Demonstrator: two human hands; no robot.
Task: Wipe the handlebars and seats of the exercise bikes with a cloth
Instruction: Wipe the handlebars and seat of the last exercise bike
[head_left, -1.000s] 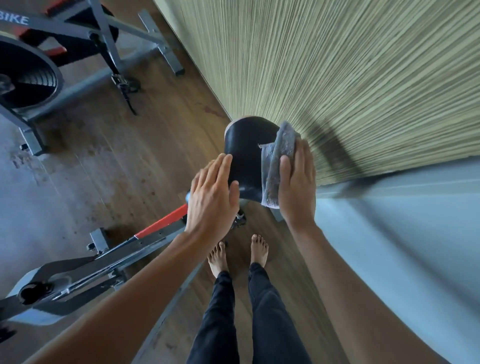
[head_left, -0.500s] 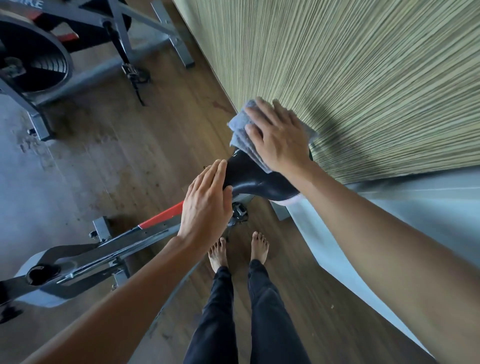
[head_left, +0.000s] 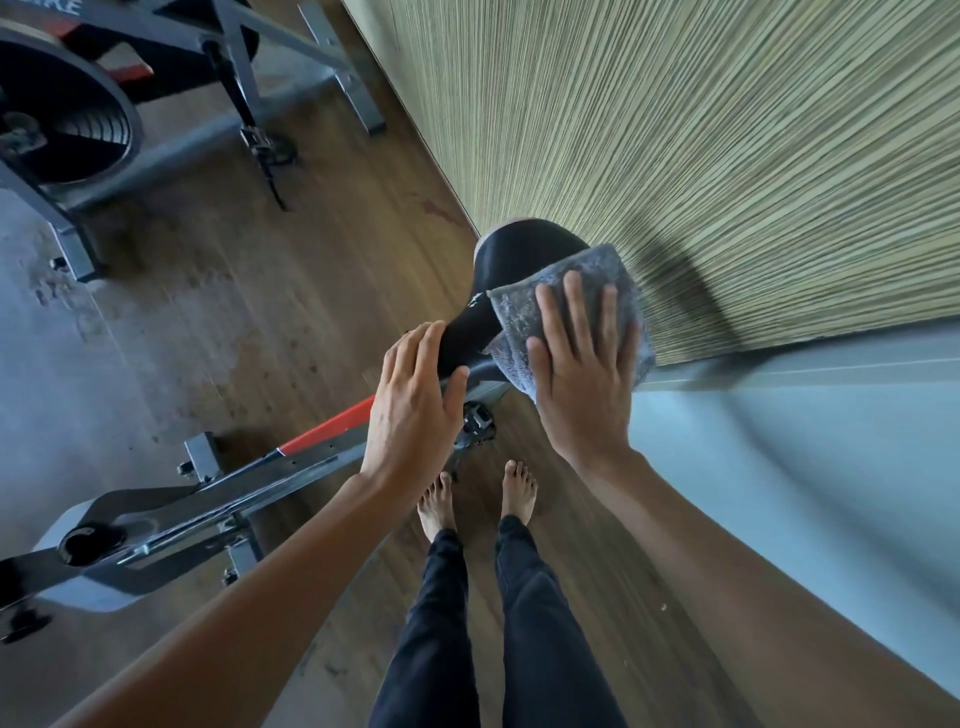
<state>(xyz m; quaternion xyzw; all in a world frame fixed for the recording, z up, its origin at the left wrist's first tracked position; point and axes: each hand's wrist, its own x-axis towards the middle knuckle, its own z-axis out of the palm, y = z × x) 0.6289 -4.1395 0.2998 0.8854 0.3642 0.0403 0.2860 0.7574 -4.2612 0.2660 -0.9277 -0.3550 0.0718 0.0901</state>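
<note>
Our right hand (head_left: 582, 379), fingers flat and apart, presses a fuzzy grey cloth (head_left: 519, 314) on the smooth black seat (head_left: 519, 252), our left hand (head_left: 410, 410) open flat on its thin tip.

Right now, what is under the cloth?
The seat: the cloth drapes over the side nearest the wall, pressed by the right hand. The seat surface beneath it is hidden.

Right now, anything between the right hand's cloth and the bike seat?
Nothing visible. The right hand presses the grey cloth flat on the black seat; the left hand rests on its nose, clear of the cloth.
</note>
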